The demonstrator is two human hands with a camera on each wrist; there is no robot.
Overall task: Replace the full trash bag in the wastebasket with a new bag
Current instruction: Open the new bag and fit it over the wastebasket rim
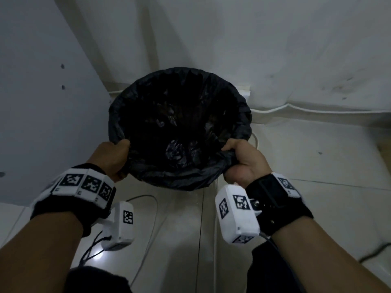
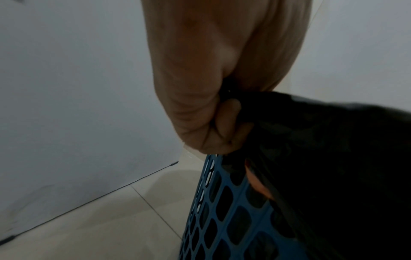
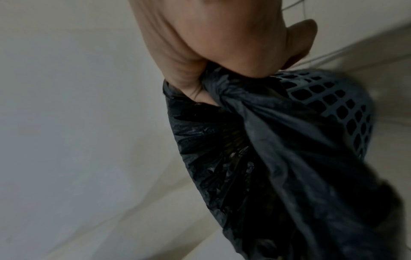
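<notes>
A black trash bag lines a blue lattice wastebasket standing in a corner of the floor; some crumpled rubbish lies at its bottom. My left hand grips the bag's rim on the near left, fingers curled into the plastic. My right hand grips a bunched fold of the rim on the near right. In the right wrist view that hand clenches the gathered black plastic, with the basket's lattice wall showing beside it.
A pale cabinet panel stands on the left and a white wall behind the basket. Cables run over the tiled floor in front of the basket, and a white cord follows the wall base.
</notes>
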